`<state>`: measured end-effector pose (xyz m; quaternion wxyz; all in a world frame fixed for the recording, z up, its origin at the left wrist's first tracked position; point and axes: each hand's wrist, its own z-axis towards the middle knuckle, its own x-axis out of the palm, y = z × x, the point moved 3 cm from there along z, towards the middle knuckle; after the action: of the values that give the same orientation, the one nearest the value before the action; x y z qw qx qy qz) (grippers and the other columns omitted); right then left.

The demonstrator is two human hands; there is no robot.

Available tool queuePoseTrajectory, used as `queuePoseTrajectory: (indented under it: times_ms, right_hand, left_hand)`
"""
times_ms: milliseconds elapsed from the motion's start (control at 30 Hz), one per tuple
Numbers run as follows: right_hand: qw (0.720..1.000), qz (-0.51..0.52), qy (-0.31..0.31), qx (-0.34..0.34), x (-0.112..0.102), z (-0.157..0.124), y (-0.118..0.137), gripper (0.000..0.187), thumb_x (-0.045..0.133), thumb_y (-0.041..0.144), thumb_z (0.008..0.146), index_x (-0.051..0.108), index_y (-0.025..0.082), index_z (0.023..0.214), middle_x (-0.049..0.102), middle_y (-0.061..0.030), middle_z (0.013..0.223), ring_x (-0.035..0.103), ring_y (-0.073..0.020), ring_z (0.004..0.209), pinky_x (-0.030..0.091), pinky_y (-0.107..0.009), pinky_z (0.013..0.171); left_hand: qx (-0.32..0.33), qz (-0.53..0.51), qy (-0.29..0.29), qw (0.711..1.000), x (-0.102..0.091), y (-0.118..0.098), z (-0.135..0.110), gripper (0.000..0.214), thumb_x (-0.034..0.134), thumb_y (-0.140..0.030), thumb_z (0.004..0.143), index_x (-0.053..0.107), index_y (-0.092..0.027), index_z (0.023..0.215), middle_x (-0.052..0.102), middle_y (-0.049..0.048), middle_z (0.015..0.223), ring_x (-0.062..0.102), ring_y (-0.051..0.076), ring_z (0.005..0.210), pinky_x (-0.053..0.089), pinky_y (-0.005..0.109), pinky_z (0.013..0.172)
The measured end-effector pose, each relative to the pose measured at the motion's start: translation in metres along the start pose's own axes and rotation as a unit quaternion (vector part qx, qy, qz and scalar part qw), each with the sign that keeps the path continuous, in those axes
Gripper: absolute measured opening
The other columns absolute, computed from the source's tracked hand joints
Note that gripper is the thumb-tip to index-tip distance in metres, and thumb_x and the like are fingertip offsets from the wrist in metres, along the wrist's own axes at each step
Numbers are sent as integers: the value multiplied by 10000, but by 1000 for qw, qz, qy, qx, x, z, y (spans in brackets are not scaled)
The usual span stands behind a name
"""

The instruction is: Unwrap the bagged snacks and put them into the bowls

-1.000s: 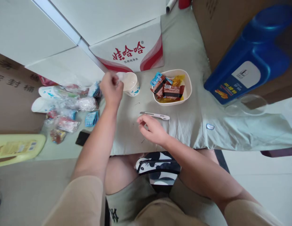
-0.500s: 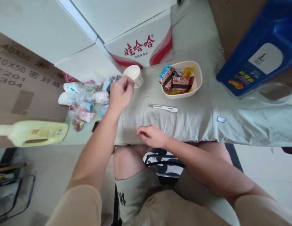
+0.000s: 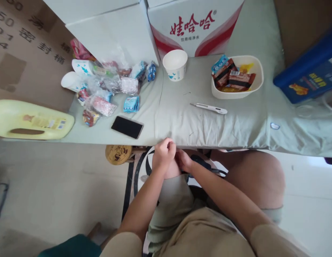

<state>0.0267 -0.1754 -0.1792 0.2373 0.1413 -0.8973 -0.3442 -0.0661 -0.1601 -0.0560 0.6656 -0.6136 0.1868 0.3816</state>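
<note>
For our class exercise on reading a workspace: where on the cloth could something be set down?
Between the phone and the white knife, nearer than the upright paper cup, the cloth is bare except for small dark marks. A narrower gap lies between that cup and the tub. The left is crowded with wrapped snacks and two tipped paper cups.

A cloth-covered table (image 3: 176,117) held an assortment of household goods. Near the back, a paper cup (image 3: 174,65) stood upright in front of a white box (image 3: 187,46) with red lettering, a cream tub (image 3: 235,93) to its right. A cutter knife (image 3: 209,108) lay in front of the tub. At left, a black phone (image 3: 127,127) lay near a blue packet (image 3: 131,104), wrapped snacks (image 3: 103,105) and a yellow bottle (image 3: 51,117); at right were a small label (image 3: 275,126) and a blue bottle (image 3: 306,69).
</note>
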Motion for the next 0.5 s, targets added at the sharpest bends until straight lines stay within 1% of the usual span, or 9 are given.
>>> queuePoseTrajectory:
  times_ms: [67,133,167,233,300,367,500]
  right_hand:
    - [998,53,2,18,2,7,-7,583,257,590,938,685,194,932,755,-115,870,705,-247,870,562,-371,802]
    - [995,89,11,33,6,8,-14,570,314,609,918,699,188,936,755,-119,832,717,-252,858,576,-374,795]
    - [994,100,15,41,8,8,-17,551,357,611,909,704,185,937,753,-122,814,722,-256,853,581,-380,792]
    - [992,111,21,55,10,5,-22,493,456,605,885,714,188,942,750,-122,788,729,-261,847,586,-391,794]
    - [992,105,23,66,8,3,-24,429,548,586,861,723,205,952,747,-111,773,731,-257,840,585,-391,803]
    - [993,85,19,76,3,2,-23,373,612,563,842,732,229,956,742,-98,754,731,-250,823,581,-388,806]
    - [997,15,-13,70,-12,2,-17,339,667,554,829,752,244,937,733,-88,711,725,-257,802,571,-391,776]
  left_hand:
    - [35,-18,-4,999,0,-4,-4,190,513,-198,864,652,-208,735,632,2,611,590,141,563,432,257,588]
    - [71,-24,-7,997,-3,-6,-10,186,522,-190,857,640,-206,714,608,-3,575,569,139,528,424,262,568]
    - [75,-27,-13,997,-4,-6,-12,188,524,-186,855,637,-206,707,603,-5,564,564,138,517,422,263,560]
    - [62,-43,-26,997,-6,-6,-14,192,517,-178,855,638,-207,709,619,-4,571,581,137,519,431,257,555]
    - [46,-59,-33,997,-7,-8,-11,198,506,-176,855,639,-208,711,632,-5,576,598,136,522,442,250,549]
    - [46,-65,-31,996,-6,-13,-7,203,501,-176,850,632,-209,698,628,-8,564,600,135,513,447,248,541]
    - [45,-78,-26,996,-4,-21,-1,208,499,-180,851,627,-213,690,637,-5,563,609,140,515,459,251,542]
